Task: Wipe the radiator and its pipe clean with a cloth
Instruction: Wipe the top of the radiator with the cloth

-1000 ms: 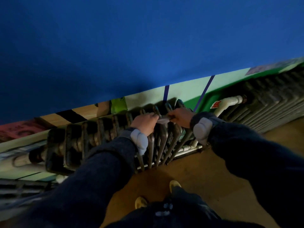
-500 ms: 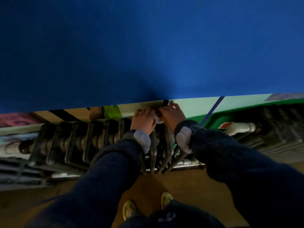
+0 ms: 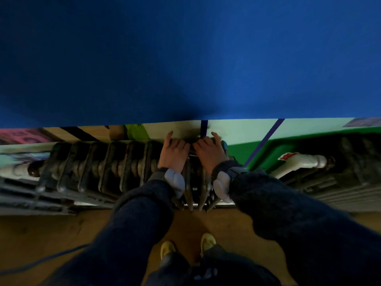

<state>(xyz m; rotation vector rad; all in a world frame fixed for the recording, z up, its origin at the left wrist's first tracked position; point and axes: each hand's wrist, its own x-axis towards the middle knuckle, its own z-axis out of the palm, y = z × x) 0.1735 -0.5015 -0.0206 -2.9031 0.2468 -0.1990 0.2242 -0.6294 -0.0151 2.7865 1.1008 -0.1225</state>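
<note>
Left hand [image 3: 174, 153] and right hand [image 3: 209, 153] side by side atop radiator [image 3: 99, 168], fingers bent; grip contents can't tell.

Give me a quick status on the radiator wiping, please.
Left hand, right hand side by side atop radiator. Cloth barely visible between them. Pipe untouched. Nothing blocking.
</note>
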